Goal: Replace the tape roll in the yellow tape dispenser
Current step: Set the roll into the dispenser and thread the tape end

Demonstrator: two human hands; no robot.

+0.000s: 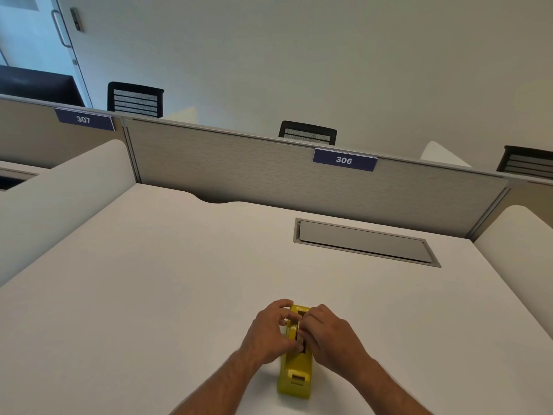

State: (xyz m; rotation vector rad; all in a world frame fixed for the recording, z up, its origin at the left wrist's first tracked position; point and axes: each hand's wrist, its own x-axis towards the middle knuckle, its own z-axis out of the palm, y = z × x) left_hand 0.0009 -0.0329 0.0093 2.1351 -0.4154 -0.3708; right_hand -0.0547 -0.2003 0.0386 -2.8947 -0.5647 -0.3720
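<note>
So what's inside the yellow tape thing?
A dark slot shows in the top of the yellow tape dispenser, but the left hand and right hand cover most of it. Whether a roll sits inside cannot be seen.

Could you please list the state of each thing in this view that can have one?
yellow tape dispenser: upright on the desk, cutter end toward the person.
left hand: fingers curled on the dispenser's left side.
right hand: fingers at the roll slot; what they hold is hidden.
desk cable hatch: lid shut.
glass door: cannot tell.
</note>
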